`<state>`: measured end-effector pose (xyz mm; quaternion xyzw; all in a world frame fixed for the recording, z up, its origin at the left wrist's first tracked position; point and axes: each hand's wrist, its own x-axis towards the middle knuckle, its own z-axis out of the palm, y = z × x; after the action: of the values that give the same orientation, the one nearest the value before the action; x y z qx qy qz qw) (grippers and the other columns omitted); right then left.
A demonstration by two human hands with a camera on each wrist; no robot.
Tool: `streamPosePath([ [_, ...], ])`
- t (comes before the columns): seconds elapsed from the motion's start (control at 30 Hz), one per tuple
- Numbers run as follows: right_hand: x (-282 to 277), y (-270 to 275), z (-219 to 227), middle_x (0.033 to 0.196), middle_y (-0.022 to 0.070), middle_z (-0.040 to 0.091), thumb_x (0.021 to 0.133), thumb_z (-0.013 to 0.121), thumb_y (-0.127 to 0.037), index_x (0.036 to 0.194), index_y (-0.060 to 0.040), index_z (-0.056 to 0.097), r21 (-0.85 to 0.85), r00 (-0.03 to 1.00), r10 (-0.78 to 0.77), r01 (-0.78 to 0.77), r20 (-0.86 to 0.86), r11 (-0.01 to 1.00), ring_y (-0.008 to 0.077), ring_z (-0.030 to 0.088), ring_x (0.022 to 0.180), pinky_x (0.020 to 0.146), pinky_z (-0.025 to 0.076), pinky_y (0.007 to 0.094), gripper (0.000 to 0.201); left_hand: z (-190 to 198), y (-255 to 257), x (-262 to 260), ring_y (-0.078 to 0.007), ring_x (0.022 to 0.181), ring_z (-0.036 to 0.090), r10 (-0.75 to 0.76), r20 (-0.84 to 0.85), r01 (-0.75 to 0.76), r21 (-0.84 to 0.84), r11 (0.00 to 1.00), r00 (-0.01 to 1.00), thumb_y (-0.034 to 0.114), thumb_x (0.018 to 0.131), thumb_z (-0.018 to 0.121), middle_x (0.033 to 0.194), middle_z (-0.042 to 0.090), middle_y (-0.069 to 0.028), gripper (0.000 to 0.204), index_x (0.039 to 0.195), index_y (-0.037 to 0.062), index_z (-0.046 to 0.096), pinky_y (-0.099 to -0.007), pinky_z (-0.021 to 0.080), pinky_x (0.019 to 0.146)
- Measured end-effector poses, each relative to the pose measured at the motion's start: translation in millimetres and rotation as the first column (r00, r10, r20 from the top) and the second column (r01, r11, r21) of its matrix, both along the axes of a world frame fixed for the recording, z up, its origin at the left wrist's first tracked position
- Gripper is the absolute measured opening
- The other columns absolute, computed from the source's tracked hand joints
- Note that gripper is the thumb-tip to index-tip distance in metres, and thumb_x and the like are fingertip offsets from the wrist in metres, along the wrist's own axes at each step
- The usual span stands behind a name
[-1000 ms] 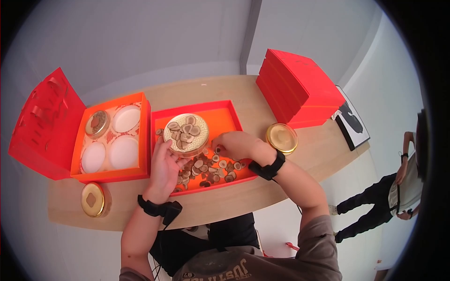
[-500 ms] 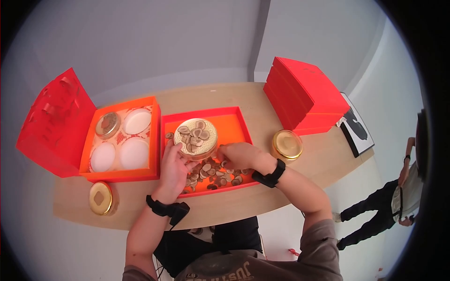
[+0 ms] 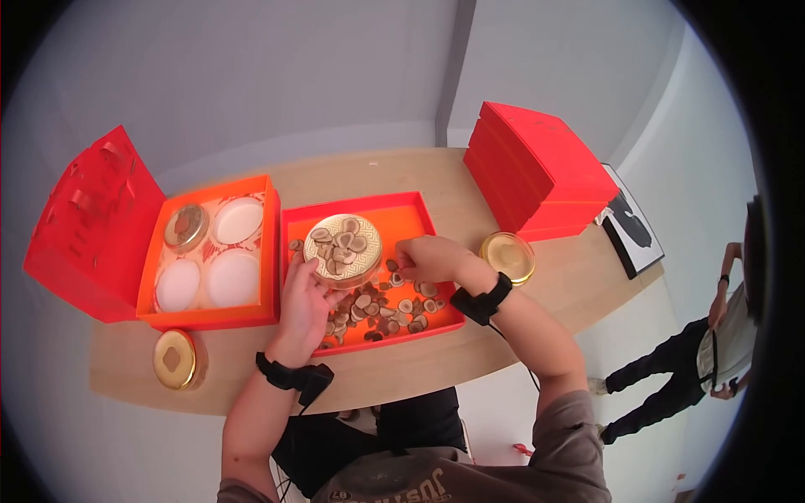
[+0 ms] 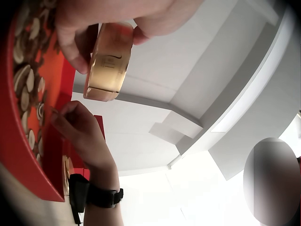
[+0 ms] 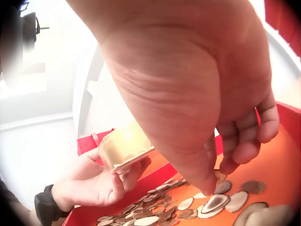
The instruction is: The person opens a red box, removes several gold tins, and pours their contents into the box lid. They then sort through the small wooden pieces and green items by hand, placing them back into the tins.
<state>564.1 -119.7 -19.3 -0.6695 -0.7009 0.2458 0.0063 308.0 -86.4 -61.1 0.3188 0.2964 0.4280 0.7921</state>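
1. Pictured at a pale wood table (image 3: 402, 172), amid red packaging.
2. Joined at far right by a second person (image 3: 713, 352) in dark trousers, beyond the table's end.
3. Backed on the right by a stack (image 3: 537, 168) of red boxes, with a framed picture (image 3: 633, 226) just beside it.
4. Flanked on the left by an open box (image 3: 210, 317), with red lid (image 3: 96, 226) raised, and fitted inside with three white wells (image 3: 237, 281) and one capped jar (image 3: 186, 228).
5. Centered on a shallow tray (image 3: 411, 222), red at the rim and orange inside, between open box and stack.
6. Reaching over the tray with the right hand (image 3: 432, 258), just beside the held jar; drawn together at thumb and forefinger, seemingly pinching a single slice, though partly hidden at the fingertips.
7. Holding the gold jar (image 4: 109, 63) above the tray's left part in the left hand (image 3: 303, 306), with fingers and thumb curled round the side and several slices (image 3: 350, 226) lying over a gold-patterned disc.
8. Set about with a gold-topped jar (image 3: 174, 359) in front of the open box and a gold-rimmed disc (image 3: 507, 258) right of the tray.
9. Strapped at both wrists with black bands (image 3: 285, 373).
10. Strewn along the tray's near side with loose slices (image 5: 236, 201), dark-rimmed and many overlapping.
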Motion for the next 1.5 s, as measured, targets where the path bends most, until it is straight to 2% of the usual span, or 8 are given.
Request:
streamPosePath([
  [0.23,-3,0,-12,0.100,0.0087,0.073,0.090,0.072,-0.027,0.107,-0.0112,0.069,-0.024,0.999,0.039,-0.038,0.038,0.999,0.0290,0.070,0.099,0.084,0.055,0.0413,0.023,-2,1,-2,-0.0195,0.125,0.057,-0.017,0.006,0.017,0.018,1.000,1.000,0.026,0.104,0.050,0.139,0.055,-0.0057,0.041,0.142,0.0158,0.044,-0.0445,0.050,0.098],
  [0.33,1,0,-10,0.104,0.0083,0.074,0.091,0.072,-0.029,0.110,-0.0119,0.070,-0.061,0.999,0.020,-0.022,-0.027,0.998,0.0286,0.070,0.101,0.086,0.055,0.0411,0.026,-2,0,-2,-0.0229,0.128,0.056,-0.020,-0.006,0.020,0.029,0.999,1.000,0.031,0.104,0.051,0.141,0.055,-0.0059,0.040,0.140,0.0163,0.045,-0.0451,0.045,0.102],
  [0.5,-5,-2,-3,0.106,0.0093,0.074,0.091,0.072,-0.031,0.112,-0.0117,0.071,-0.040,0.994,-0.065,0.068,0.087,0.997,0.0284,0.070,0.102,0.087,0.055,0.0414,0.029,-1,0,-1,-0.0228,0.127,0.057,-0.012,-0.005,0.012,0.018,1.000,1.000,0.030,0.104,0.051,0.139,0.057,-0.0062,0.038,0.139,0.0159,0.046,-0.0456,0.046,0.101],
  [0.6,-7,-3,-9,0.105,0.0102,0.074,0.090,0.073,-0.031,0.112,-0.0104,0.070,-0.002,0.998,-0.017,0.017,0.059,1.000,0.0291,0.070,0.102,0.087,0.055,0.0418,0.030,-1,1,-1,-0.0195,0.123,0.059,-0.008,0.010,0.008,0.009,1.000,1.000,0.026,0.104,0.050,0.138,0.056,-0.0057,0.039,0.141,0.0156,0.045,-0.0432,0.051,0.096],
  [1.03,-9,-1,-8,0.099,0.0113,0.072,0.087,0.075,-0.030,0.105,-0.0084,0.069,-0.045,0.997,0.025,-0.022,0.072,0.999,0.0307,0.069,0.097,0.084,0.054,0.0425,0.028,-1,1,-1,-0.0195,0.123,0.059,-0.004,0.009,0.004,0.012,1.000,1.000,0.025,0.104,0.049,0.138,0.056,-0.0058,0.038,0.140,0.0154,0.045,-0.0438,0.052,0.096],
  [1.13,1,-3,-6,0.096,0.0107,0.072,0.087,0.075,-0.032,0.102,-0.0081,0.069,-0.074,0.998,-0.015,0.011,-0.056,0.997,0.0293,0.069,0.093,0.080,0.053,0.0410,0.029,-2,1,-2,-0.0198,0.123,0.059,-0.010,0.011,0.010,0.018,1.000,1.000,0.025,0.104,0.049,0.138,0.056,-0.0061,0.039,0.141,0.0156,0.045,-0.0438,0.052,0.096],
  [1.33,29,-1,4,0.086,0.0092,0.070,0.089,0.076,-0.031,0.096,-0.0047,0.067,0.110,0.967,0.048,-0.021,-0.252,0.994,0.0230,0.067,0.080,0.071,0.051,0.0368,0.028,-3,3,-2,-0.0216,0.126,0.058,-0.008,0.033,0.007,0.020,1.000,0.999,0.024,0.103,0.051,0.140,0.054,-0.0074,0.041,0.142,0.0163,0.043,-0.0455,0.050,0.099],
  [1.5,18,-3,22,0.085,0.0029,0.067,0.093,0.077,-0.025,0.094,-0.0037,0.065,0.219,0.860,-0.023,0.156,-0.510,0.963,0.0137,0.060,0.080,0.072,0.049,0.0297,0.024,1,-2,-1,-0.0224,0.126,0.057,-0.014,0.002,0.014,0.004,1.000,1.000,0.029,0.104,0.050,0.140,0.056,-0.0082,0.043,0.143,0.0141,0.043,-0.0456,0.047,0.102],
])
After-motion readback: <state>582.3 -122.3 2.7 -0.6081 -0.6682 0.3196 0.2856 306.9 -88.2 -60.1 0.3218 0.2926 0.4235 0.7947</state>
